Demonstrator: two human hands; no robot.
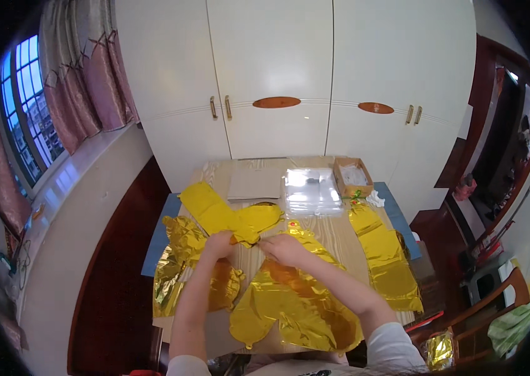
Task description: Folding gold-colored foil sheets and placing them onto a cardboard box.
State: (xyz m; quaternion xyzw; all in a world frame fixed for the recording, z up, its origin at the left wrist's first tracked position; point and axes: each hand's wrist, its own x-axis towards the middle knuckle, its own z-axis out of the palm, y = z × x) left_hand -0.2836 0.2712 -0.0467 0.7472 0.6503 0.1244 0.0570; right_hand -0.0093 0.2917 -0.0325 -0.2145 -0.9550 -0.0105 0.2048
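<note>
A flat gold foil balloon [212, 210] lies across the left middle of the table, its upper part stretched toward the far left. My left hand [220, 244] is closed on its near edge. My right hand [282, 249] is just right of that edge, fingertips pinched together at the tip of the gold foil; what exactly lies between them is too small to make out. Beneath my right forearm spreads a larger gold foil balloon [265, 307], uninflated and creased. More crumpled gold foil [180, 238] lies beside my left forearm.
Folded gold foil [390, 263] runs down the table's right side. Toward the back are a stack of clear plastic bags [312, 191], a flat pale sheet [254, 183], an open cardboard box [353, 177] and a white tissue [376, 199]. White cabinets [271, 56] stand behind; a wooden chair [497, 297] is at right.
</note>
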